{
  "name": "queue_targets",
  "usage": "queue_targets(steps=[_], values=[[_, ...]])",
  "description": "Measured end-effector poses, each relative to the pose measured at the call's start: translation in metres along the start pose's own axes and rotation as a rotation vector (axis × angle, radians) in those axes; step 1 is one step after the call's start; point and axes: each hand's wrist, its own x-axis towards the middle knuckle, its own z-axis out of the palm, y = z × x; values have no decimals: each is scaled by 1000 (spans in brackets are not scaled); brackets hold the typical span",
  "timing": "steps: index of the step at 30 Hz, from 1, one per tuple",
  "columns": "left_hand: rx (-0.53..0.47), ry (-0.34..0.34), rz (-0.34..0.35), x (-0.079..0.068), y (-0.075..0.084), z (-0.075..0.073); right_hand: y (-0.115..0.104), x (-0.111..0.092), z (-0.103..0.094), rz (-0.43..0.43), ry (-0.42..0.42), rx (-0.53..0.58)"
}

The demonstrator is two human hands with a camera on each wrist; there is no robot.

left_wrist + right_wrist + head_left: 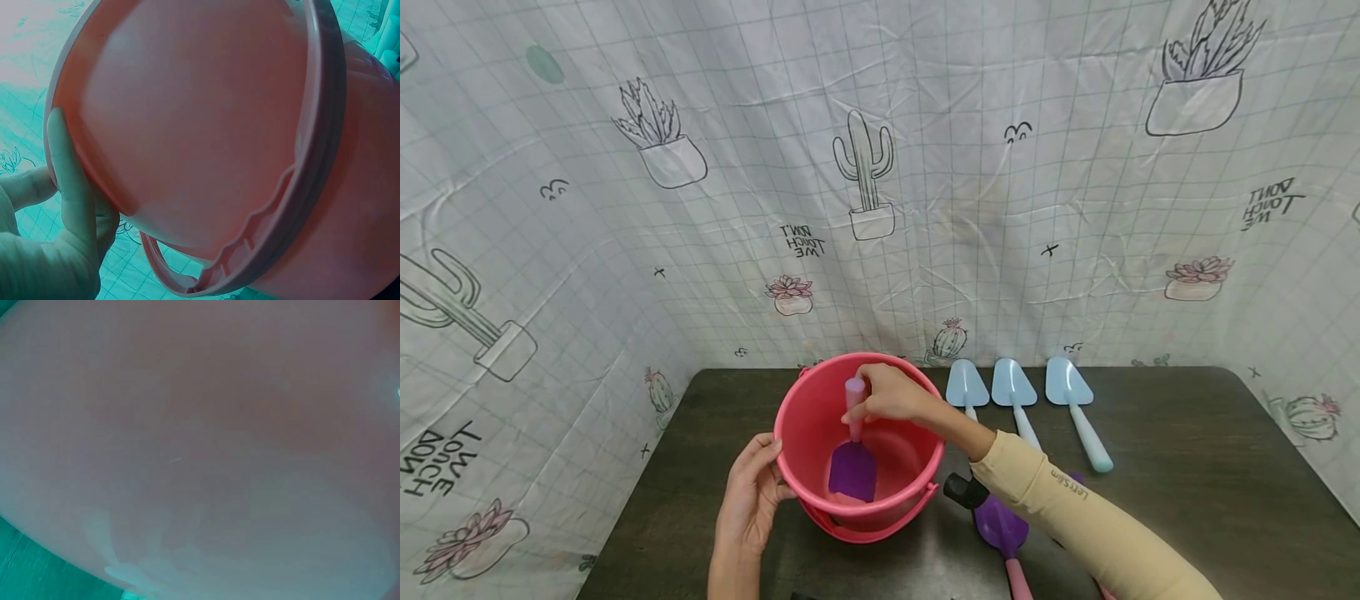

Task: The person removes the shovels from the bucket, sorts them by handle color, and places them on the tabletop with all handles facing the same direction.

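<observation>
A pink bucket (pixel 801 425) stands on the dark table, its mouth tilted towards me. On its left side my left hand (pixel 748 492) grips the rim. The left wrist view shows those fingers (pixel 69 165) over the bucket's edge and the bucket's handle (pixel 247 247) hanging down. Inside the bucket, my right hand (pixel 891 394) holds a toy shovel by its pink handle, with the purple blade (pixel 853 472) pointing down near the bottom. In the right wrist view the bucket's pink wall (pixel 200 437) fills almost everything, and neither hand nor shovel can be made out.
Three light blue trowels (pixel 1070 382) lie in a row at the back right of the table (pixel 1187 467). Another purple shovel (pixel 1000 527) lies below my sleeve (pixel 1075 517), which partly covers a further purple and pink item. A patterned cloth (pixel 925 167) hangs behind.
</observation>
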Motion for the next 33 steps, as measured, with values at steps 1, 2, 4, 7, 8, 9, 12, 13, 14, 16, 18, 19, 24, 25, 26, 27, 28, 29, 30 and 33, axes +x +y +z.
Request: queue_targets(steps=[1, 2, 4, 7, 8, 9, 12, 13, 14, 16, 18, 19, 24, 25, 26, 27, 28, 29, 30, 33], values=[[1, 3, -2, 0, 0, 0, 0, 0, 0, -6, 3, -17], [1, 5, -4, 0, 0, 0, 0, 0, 0, -11, 5, -34], [1, 10, -7, 0, 1, 1, -1, 0, 1, -20, 5, -70], [2, 11, -9, 0, 1, 1, -1, 0, 1, -41, -3, -129], [2, 9, -8, 0, 1, 1, -1, 0, 1, -51, -7, -142], [3, 8, -7, 0, 1, 1, 0, 0, 1, -60, -12, -150], [2, 0, -2, 0, 1, 0, 1, 0, 2, -73, -17, -158], [0, -2, -1, 0, 0, 0, 1, 0, 2, -73, -16, -157], [-1, -2, 0, 0, 0, 0, 1, -1, 2, -71, -14, -156], [-2, -4, 1, 0, 0, 0, 1, -1, 2, -65, -9, -153], [0, -4, 1, 0, 0, 0, 1, -1, 2, -62, -3, -149], [0, -2, 1, 0, 0, 0, 1, -1, 2, -63, -1, -147], [11, 10, -3, 1, 0, -1, 1, -2, 2, -47, 14, -151], [13, 13, -4, 1, 0, -1, 1, -2, 3, -43, 17, -154], [16, 16, -6, 1, 0, -1, 0, -2, 3, -34, 17, -159], [17, 18, -6, 1, 0, -1, 0, -2, 3, -28, 14, -164], [19, 17, -5, 1, 0, -1, -1, -2, 3, -22, 11, -172], [21, 15, -4, 1, 0, -1, -1, -2, 3, -17, 7, -180], [22, 12, -2, 1, -1, -1, -1, -2, 3, -14, 3, -187], [23, 1, 3, 1, -1, -1, -2, -2, 3, -10, -12, -207]])
